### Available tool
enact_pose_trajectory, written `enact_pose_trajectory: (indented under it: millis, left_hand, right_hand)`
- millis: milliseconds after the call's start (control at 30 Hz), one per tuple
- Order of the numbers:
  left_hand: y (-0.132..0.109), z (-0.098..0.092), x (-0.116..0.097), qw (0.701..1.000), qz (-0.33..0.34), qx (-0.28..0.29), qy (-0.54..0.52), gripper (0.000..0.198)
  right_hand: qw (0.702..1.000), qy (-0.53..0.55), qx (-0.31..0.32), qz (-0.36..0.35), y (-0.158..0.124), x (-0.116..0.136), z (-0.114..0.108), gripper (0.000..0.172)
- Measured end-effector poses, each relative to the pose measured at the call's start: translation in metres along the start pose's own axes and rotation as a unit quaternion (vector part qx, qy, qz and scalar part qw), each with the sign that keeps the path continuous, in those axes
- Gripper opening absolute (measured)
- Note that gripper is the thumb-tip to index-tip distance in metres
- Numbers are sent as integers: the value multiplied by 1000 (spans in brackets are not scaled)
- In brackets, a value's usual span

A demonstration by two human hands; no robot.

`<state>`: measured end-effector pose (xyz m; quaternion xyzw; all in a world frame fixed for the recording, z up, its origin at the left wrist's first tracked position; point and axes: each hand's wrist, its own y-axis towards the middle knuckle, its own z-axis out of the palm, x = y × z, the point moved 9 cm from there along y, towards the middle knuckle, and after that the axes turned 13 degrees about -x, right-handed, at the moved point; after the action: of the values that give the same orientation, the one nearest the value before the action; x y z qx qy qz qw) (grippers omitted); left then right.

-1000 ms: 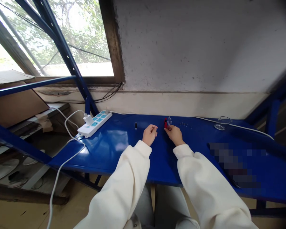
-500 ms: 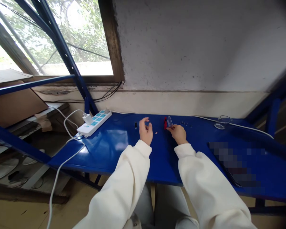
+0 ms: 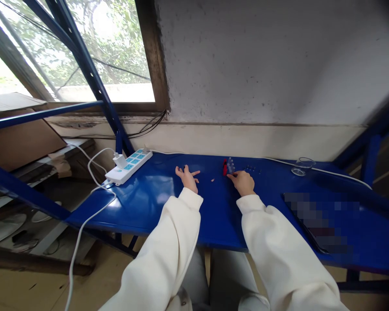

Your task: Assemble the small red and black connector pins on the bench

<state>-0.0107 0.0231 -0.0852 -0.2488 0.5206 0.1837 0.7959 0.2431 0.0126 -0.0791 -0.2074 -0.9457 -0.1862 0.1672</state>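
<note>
My left hand (image 3: pixel 188 179) is over the blue table with its fingers spread. A small black cylinder (image 3: pixel 185 166) shows just at its fingertips; whether they touch it I cannot tell. To the right, my right hand (image 3: pixel 243 183) has thumb and forefinger pinched at the near end of a clear plastic part (image 3: pixel 230 165) with several small upright pieces. Against that part's left side stands a red and black object (image 3: pixel 224 167), its kind unclear. Between the hands lies a tiny pinkish bit (image 3: pixel 212 180). Several small clear pieces (image 3: pixel 250 167) lie beyond my right hand.
A white power strip (image 3: pixel 125 169) with a plugged-in charger sits at the table's left end. A clear round dish (image 3: pixel 298 171) stands near the wall by a white cable (image 3: pixel 340 175). A dark flat object, pixelated (image 3: pixel 320 224), lies at right. Blue frame posts (image 3: pixel 97 86) flank the table (image 3: pixel 220 216).
My left hand has moved left, from beside the small black cylinder to over it, and its fingers have spread. My right hand has stayed at the clear plastic part.
</note>
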Motion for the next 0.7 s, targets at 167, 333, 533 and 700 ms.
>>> enact_pose_trajectory:
  millis: [167,333,533,700]
  left_hand:
    - [10,-1,11,997,-33,-26,-72,48]
    - [12,4,18,993,-50,-17,-107,47]
    - [0,16,11,986,-51,60,-146,34]
    - [-21,39,12,962,-110,210,-136,26]
  right_hand:
    - [998,-60,9,-13,-9,8,-10,38]
    - [996,-69,-5,-49,-14,21,-17,35]
    - [986,37,-48,-158,-25,53,-22,45]
    - [950,213,-72,-215,-37,74,-30,41]
